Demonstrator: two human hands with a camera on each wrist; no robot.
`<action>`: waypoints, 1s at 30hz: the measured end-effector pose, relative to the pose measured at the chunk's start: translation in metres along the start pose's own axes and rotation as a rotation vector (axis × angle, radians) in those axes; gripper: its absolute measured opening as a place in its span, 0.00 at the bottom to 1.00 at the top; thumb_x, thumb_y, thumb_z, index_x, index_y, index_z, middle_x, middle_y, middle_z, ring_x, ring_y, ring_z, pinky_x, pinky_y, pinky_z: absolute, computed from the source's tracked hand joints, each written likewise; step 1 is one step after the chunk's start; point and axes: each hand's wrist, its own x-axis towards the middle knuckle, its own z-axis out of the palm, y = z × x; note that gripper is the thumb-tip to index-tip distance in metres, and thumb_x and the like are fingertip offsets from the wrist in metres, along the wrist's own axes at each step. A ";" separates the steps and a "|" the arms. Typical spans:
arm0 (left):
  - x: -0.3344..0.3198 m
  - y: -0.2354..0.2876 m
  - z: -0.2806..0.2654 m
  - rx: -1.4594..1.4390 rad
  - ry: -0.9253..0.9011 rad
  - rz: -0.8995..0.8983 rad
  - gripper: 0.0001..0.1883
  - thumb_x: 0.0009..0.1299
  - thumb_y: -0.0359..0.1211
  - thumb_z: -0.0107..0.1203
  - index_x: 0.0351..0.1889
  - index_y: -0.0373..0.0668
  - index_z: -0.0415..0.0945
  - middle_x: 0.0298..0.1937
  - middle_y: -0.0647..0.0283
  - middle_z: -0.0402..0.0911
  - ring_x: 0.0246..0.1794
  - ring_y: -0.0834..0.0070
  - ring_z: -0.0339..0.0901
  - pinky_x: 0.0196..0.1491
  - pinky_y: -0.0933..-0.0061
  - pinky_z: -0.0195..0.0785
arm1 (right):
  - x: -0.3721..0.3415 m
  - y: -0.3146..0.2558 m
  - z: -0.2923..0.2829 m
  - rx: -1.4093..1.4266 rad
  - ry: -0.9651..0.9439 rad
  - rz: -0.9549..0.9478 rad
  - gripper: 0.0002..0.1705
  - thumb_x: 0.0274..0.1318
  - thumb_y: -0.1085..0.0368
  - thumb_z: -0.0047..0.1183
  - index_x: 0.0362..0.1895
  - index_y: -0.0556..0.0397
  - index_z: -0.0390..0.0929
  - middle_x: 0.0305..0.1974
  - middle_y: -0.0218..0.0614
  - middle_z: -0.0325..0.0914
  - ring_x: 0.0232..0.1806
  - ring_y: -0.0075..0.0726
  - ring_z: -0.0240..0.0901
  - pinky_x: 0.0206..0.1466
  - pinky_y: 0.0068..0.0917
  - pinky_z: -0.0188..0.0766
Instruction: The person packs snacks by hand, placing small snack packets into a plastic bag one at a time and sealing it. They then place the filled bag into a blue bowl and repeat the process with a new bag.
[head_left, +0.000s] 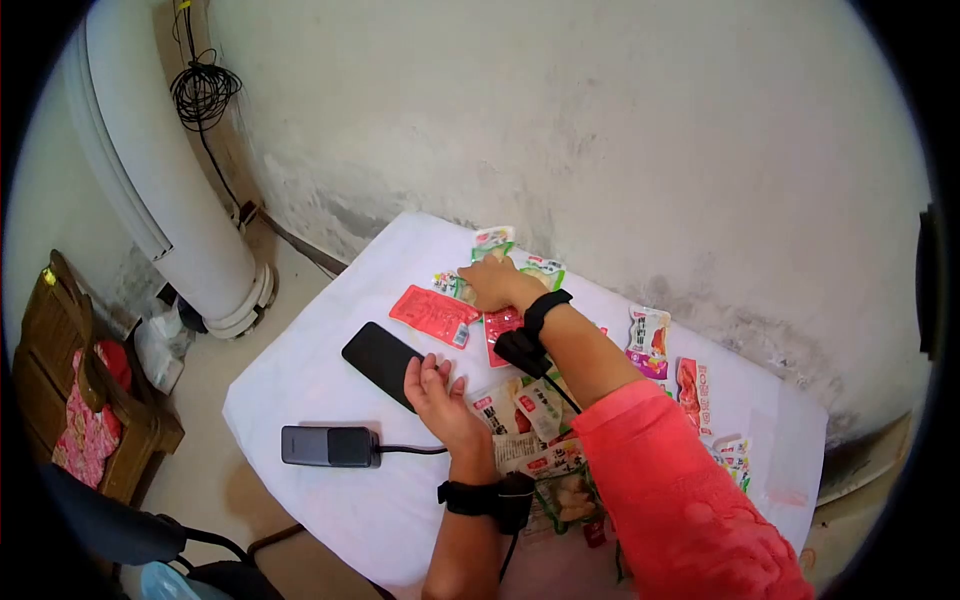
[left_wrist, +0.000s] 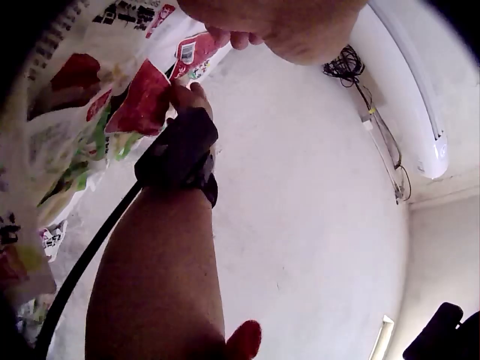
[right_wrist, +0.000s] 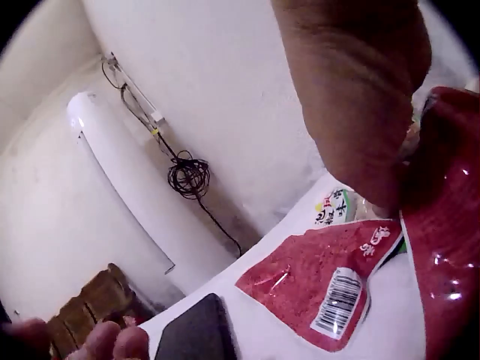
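My right hand (head_left: 496,283) reaches over the far side of the table, its fingers down among green-and-white snack packets (head_left: 494,238). One such packet (head_left: 450,285) lies right at its fingertips; whether they pinch it I cannot tell. Beneath the wrist is a red snack packet (head_left: 500,335), and a second red packet (head_left: 432,314), barcode up, lies to its left. My left hand (head_left: 445,408) hovers palm up with loosely curled fingers and holds nothing. It is beside a black phone (head_left: 380,362), overlapping its near corner in the head view.
A pile of mixed snack packets (head_left: 545,410) lies below my right forearm. Several more packets (head_left: 648,340) are spread along the right side of the white-covered table (head_left: 300,380). A dark device (head_left: 330,446) with a cable sits at the left. The wall (head_left: 640,150) borders the far edge.
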 end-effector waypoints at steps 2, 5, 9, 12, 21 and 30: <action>0.001 -0.002 -0.001 -0.011 0.000 0.003 0.21 0.71 0.37 0.44 0.60 0.42 0.56 0.52 0.64 0.69 0.45 0.78 0.67 0.43 0.77 0.61 | -0.002 -0.002 -0.010 0.020 -0.032 0.092 0.23 0.41 0.62 0.54 0.47 0.47 0.74 0.50 0.41 0.72 0.57 0.50 0.61 0.57 0.52 0.55; 0.004 -0.004 -0.002 -0.027 0.006 0.010 0.21 0.71 0.37 0.44 0.59 0.41 0.57 0.52 0.63 0.69 0.45 0.78 0.68 0.42 0.78 0.62 | -0.020 0.001 -0.026 0.213 0.080 0.121 0.22 0.41 0.60 0.56 0.45 0.49 0.74 0.50 0.43 0.72 0.56 0.49 0.61 0.55 0.48 0.58; 0.003 -0.001 -0.001 -0.037 0.014 0.004 0.20 0.71 0.36 0.44 0.59 0.40 0.58 0.52 0.62 0.69 0.44 0.78 0.68 0.40 0.79 0.63 | -0.025 0.026 -0.014 0.244 0.346 -0.180 0.18 0.44 0.62 0.56 0.43 0.50 0.73 0.44 0.40 0.74 0.49 0.39 0.67 0.50 0.35 0.64; 0.003 -0.003 -0.001 -0.024 0.014 0.010 0.20 0.72 0.37 0.43 0.59 0.41 0.58 0.52 0.62 0.69 0.44 0.78 0.68 0.41 0.79 0.63 | -0.049 0.027 -0.036 0.853 0.315 0.031 0.11 0.49 0.67 0.53 0.39 0.53 0.72 0.35 0.32 0.74 0.39 0.25 0.69 0.42 0.22 0.66; 0.004 0.000 -0.001 -0.029 0.021 -0.005 0.19 0.72 0.36 0.43 0.59 0.41 0.59 0.52 0.63 0.69 0.44 0.78 0.68 0.41 0.79 0.62 | -0.135 0.029 -0.084 1.075 -0.590 -0.264 0.10 0.54 0.68 0.50 0.41 0.57 0.73 0.33 0.31 0.76 0.35 0.24 0.71 0.43 0.25 0.68; 0.003 0.001 0.000 -0.014 0.038 0.003 0.19 0.72 0.36 0.42 0.59 0.41 0.58 0.52 0.62 0.69 0.44 0.79 0.68 0.41 0.79 0.62 | -0.034 0.027 0.009 -0.066 0.500 -0.070 0.16 0.47 0.64 0.51 0.43 0.49 0.74 0.41 0.45 0.72 0.39 0.54 0.73 0.44 0.42 0.70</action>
